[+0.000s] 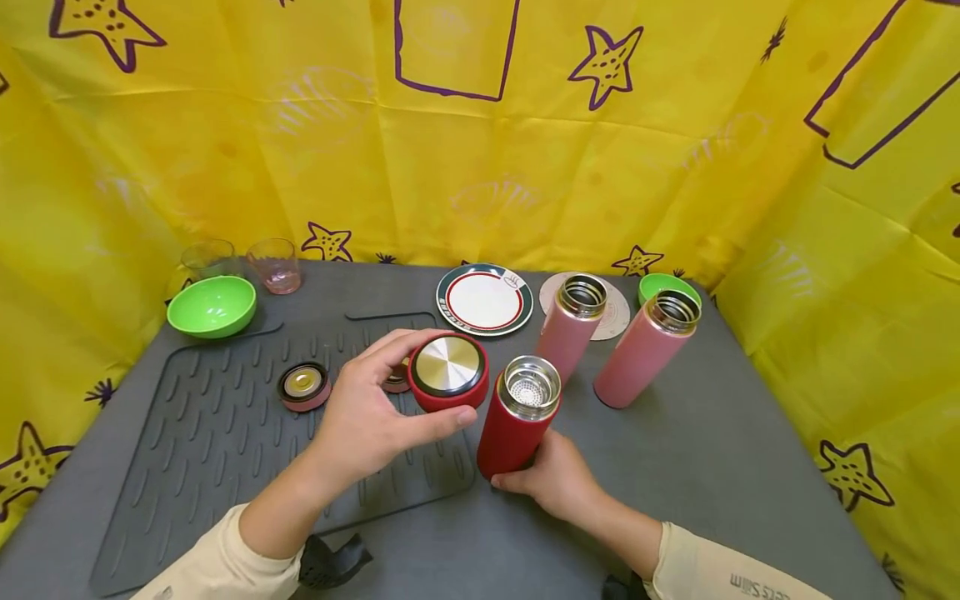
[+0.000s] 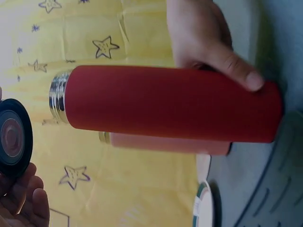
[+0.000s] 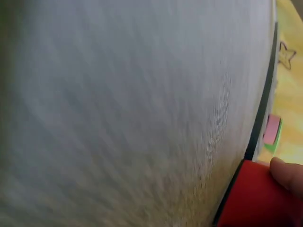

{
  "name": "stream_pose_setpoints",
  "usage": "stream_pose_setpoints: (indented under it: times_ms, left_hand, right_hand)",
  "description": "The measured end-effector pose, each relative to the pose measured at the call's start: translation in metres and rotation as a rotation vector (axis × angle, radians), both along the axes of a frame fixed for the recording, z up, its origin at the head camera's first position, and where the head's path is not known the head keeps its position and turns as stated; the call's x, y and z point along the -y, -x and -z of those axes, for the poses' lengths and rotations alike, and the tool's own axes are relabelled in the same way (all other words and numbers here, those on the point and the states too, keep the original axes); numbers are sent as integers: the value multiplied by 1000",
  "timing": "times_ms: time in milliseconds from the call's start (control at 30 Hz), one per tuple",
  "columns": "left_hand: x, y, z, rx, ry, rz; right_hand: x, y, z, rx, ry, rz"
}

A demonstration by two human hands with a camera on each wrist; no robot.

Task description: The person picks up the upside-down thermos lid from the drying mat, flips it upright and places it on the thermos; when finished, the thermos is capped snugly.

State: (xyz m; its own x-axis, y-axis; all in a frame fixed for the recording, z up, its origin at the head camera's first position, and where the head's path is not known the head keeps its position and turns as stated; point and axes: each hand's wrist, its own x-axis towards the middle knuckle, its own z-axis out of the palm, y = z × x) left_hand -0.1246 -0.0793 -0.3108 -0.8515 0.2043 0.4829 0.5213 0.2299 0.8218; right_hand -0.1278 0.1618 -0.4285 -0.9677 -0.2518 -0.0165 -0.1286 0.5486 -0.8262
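Yellow cloth (image 1: 480, 150) with starfish outlines stood behind the far, left and right edges of our grey surface (image 1: 712, 467). Toward the left edge we had a ribbed mat (image 1: 225, 467). Near the surface's middle, just beside the mat's right side, we held the uncapped red bottle (image 1: 510, 433) low down, the grip of our right hand (image 1: 558, 475) curled round it; we could not tell whether its base touched down. Beyond it, toward the right edge, stood two uncapped pink bottles (image 1: 641, 358). Along the far edge we saw a dark-rimmed plate (image 1: 484, 300), a green bowl (image 1: 212, 307) near the left corner and two glasses (image 1: 275, 271) behind it. With our left hand (image 1: 367, 417) we pinched the red lid (image 1: 450, 364) between thumb and fingers, raised above the mat, near the bottle's mouth but apart. A smaller pink lid (image 1: 303, 387) lay on the mat.
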Motion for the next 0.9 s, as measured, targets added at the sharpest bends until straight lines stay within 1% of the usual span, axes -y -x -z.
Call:
stream_pose_setpoints:
  times_ms: [100,233,333,433,600,767,900]
  left_hand:
    - [-9,-3,-6,-9,-25,44]
    - [-24,-7,-13,-50,-32,101]
    - [-34,-11,-17,-83,-18,128]
    - [-45,-11,-18,-109,-5,151]
    - [-58,-6,-12,-145,37,170]
    - [-63,-2,-2,-133,59,167]
    - [-65,-1,3,-118,56,189]
  right_hand:
    - [-5,-15,-1,-4,-13,-30]
    - [-9,-30,-1,-8,-8,-59]
    - [-9,-36,0,-14,-6,-67]
    - [-10,-38,1,-22,4,-73]
    - [-11,-36,3,-29,26,-90]
    - [-10,-36,3,-38,46,-97]
    - [-11,-37,3,-43,46,-89]
